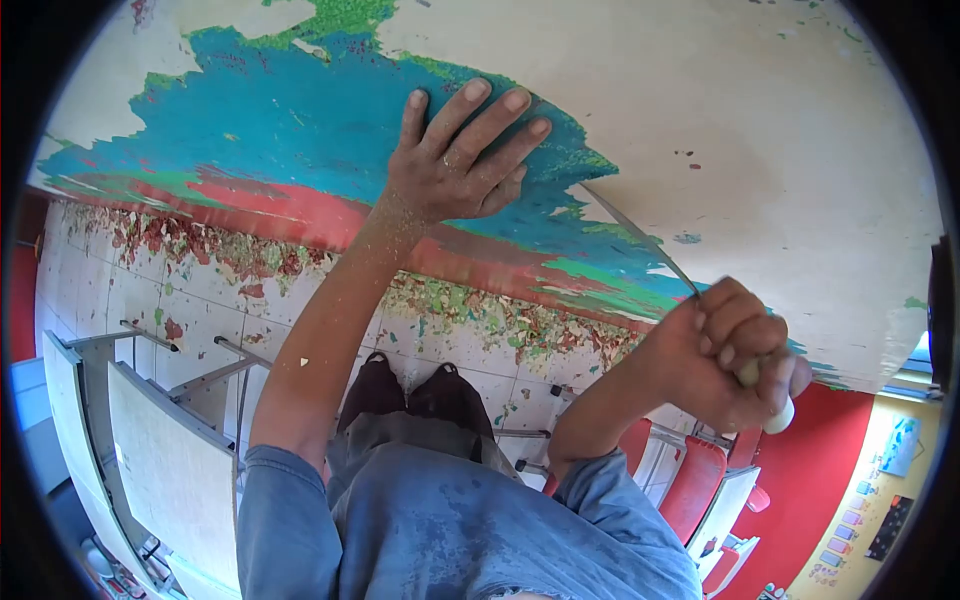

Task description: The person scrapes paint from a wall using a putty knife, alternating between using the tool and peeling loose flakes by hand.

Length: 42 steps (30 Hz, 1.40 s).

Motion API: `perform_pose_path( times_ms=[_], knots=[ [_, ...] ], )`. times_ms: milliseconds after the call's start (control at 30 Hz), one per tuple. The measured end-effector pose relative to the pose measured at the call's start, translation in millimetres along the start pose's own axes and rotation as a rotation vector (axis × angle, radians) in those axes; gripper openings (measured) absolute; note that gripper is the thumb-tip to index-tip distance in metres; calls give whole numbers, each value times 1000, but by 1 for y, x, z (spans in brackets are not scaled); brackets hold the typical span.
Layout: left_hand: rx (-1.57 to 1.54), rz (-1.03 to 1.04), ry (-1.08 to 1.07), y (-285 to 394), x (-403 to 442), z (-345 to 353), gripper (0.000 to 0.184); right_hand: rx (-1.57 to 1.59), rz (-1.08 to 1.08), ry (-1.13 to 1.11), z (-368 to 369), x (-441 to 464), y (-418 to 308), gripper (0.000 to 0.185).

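A painted wall surface [720, 110] fills the upper view, with patches of blue paint [300, 110] between bare pale areas. My left hand [462, 160] lies against the blue patch, fingers spread, nothing in it. My right hand [740, 350] is wrapped round the pale handle of a paint scraper [640, 236]. The scraper's thin metal blade slants up and left, and its tip meets the ragged right edge of the blue paint. Under the blue, green and red paint [300, 212] shows in strips.
Paint flakes [480, 310] litter the tiled floor [265, 300] along the wall's foot. Pale-topped folding tables [170, 450] stand at the left. Red chairs [695, 485] are behind on the right, near a red wall [820, 470] and a yellow panel with pictures [870, 500].
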<state>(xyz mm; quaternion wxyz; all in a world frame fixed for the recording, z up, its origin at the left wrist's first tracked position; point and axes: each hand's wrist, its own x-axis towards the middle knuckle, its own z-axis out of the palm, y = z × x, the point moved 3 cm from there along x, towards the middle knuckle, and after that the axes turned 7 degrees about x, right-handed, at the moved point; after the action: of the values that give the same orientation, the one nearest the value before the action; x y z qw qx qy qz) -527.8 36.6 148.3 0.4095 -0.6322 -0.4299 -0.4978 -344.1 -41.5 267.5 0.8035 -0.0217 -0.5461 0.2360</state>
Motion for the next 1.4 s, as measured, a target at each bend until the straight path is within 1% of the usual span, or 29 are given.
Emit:
perform_pose_path(
  times_ms=[33, 67, 133, 167, 267, 300, 333, 400, 433, 533, 567, 667, 700, 767, 800, 833, 867, 933, 967, 1067, 1100, 1167, 1200, 1233, 1267, 1333, 1400],
  knots=[
    [0, 0, 7, -1, 0, 1, 38, -99, 25, -35, 3, 1, 0, 21],
    [-3, 0, 17, 0, 2, 2, 38, -83, 47, 1, 2, 4, -5, 22],
    [34, 77, 7, -2, 5, 2, 35, -34, 90, 64, 2, 10, -12, 25],
    [55, 116, -7, -2, 4, 0, 35, -106, 88, 79, 1, 10, -10, 25],
    [2, 4, 11, -1, 1, 2, 38, -185, 194, 208, 7, -10, 15, 23],
    [1, 10, 18, -1, 4, 5, 38, -99, 76, 162, 9, -2, 3, 22],
    [5, 12, 18, -2, 5, 5, 38, -116, 83, 176, 8, 1, 6, 22],
    [4, 5, -4, 1, -1, -1, 39, -172, 113, 215, 4, 0, 5, 23],
    [6, 4, -3, 1, -1, 0, 39, -275, 200, 285, 8, -7, 14, 26],
    [11, 11, 16, -2, 4, 5, 39, -1, -41, 67, 5, 18, -23, 22],
    [1, 13, 9, -1, 2, 2, 40, 25, -22, 197, 3, 21, -22, 22],
    [18, 13, -1, 0, 1, 1, 40, -68, 35, 20, 10, 28, -22, 21],
    [13, 9, 8, 1, 1, 2, 40, -54, 47, 33, 9, 33, -22, 21],
    [16, 7, 25, 0, 0, 3, 40, -3, 44, 135, 2, 37, -21, 21],
    [31, 42, 15, -2, 1, 2, 37, 26, 45, 189, -1, 37, -19, 20],
    [43, 79, 5, -3, 2, 1, 35, -54, 115, 157, -2, 34, -11, 21],
    [51, 117, -4, -2, 3, 1, 35, -25, 81, 176, 0, 33, -15, 20],
    [58, 121, 0, -2, 5, 2, 35, 46, 10, 204, 5, 34, -21, 19],
    [62, 118, -8, -2, 4, 1, 35, 66, 50, 267, 0, 36, -20, 20],
    [57, 121, -3, -1, 3, 0, 35, 50, 120, 173, -2, 28, -14, 22],
    [45, 90, 15, -3, 5, 3, 35, 55, 133, 135, -1, 29, -8, 23],
    [20, 19, 26, -1, 0, 3, 37, 64, 90, 189, 2, 31, -6, 23],
    [30, 53, 12, 0, -1, 1, 36, 58, 68, 219, 2, 31, -8, 22],
    [38, 90, 8, -2, -1, 1, 36, 3, 102, 170, 3, 32, -8, 23],
    [50, 125, 9, -2, 1, 3, 36, 14, 79, 151, 4, 34, -11, 23],
    [52, 127, 12, -3, 3, 4, 36, 41, 45, 107, 9, 37, -21, 24],
    [56, 126, 1, -2, 1, 1, 37, -49, 99, 89, 14, 32, -9, 22]
  ],
)
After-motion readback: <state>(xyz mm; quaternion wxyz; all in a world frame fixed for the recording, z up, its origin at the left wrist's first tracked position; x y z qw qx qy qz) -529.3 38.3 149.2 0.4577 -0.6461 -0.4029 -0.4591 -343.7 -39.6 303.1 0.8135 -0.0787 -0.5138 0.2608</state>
